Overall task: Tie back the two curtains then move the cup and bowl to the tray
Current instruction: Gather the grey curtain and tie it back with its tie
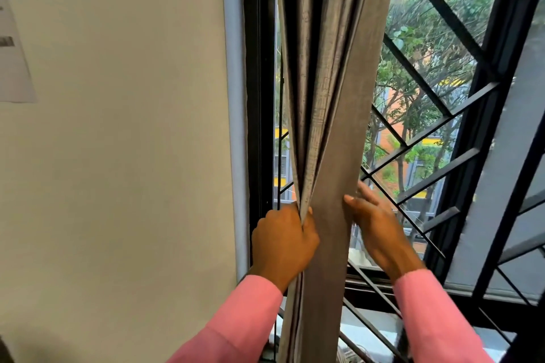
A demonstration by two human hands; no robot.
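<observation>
One curtain (330,115) was in view, grey, already gathered into a narrow column hanging just right of the black window frame (259,97). No tie-back, cup, bowl or tray was visible; the second curtain was out of view.

Hands: two, both in pink sleeves. The left hand (283,240) was clenched around the folds on the frame side of the curtain, fabric pinched between thumb and fingers. The right hand (373,222) lay on the far side of the curtain from the frame, fingers spread and extended, thumb touching the fabric's edge; it was not closed on the cloth, so it read as open and pressing or reaching around rather than gripping.

Judged step: bunching the first curtain ready for tying. To do it well, the right hand would need to sweep the loose outer fold toward the frame so the left could take the whole bundle in one grip, keeping the pleats stacked and not twisted, then hold that height while a tie is passed round.

Count: curtains 1, hands 2, window grille (427,162) 1, paper on the wall (13,68) left of the frame 1.
</observation>
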